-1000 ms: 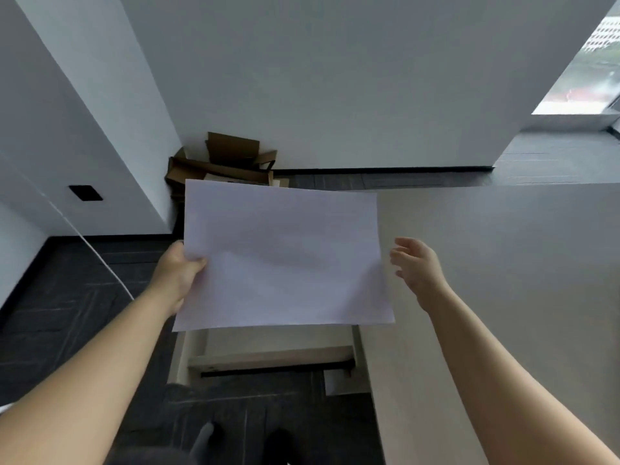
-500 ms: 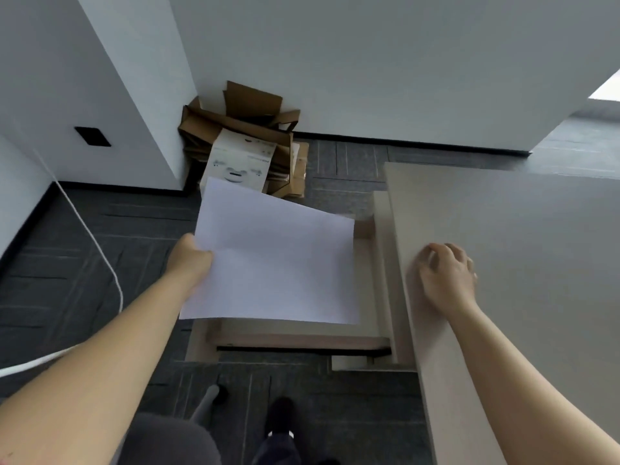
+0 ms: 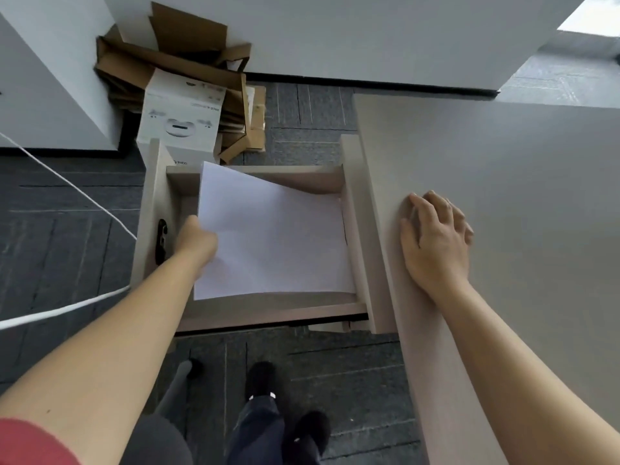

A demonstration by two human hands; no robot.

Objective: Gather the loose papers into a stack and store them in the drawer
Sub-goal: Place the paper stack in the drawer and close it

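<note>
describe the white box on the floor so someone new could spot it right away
Start at the open drawer beside the desk. Just beyond its far left corner, a white box leans against a heap of cardboard. It alone is white and printed; the rest is plain brown.

Matt white papers [image 3: 271, 236], matt beige laminate drawer [image 3: 268, 313], brown corrugated cardboard [image 3: 188, 38]

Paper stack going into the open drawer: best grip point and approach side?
Take the paper stack by its left long edge, near the middle, coming from the drawer's open left front side, as the left hand does. The sheets lie tilted over the drawer, right edge near the inner wall by the desk, so only the left edge is probably reachable.
</note>
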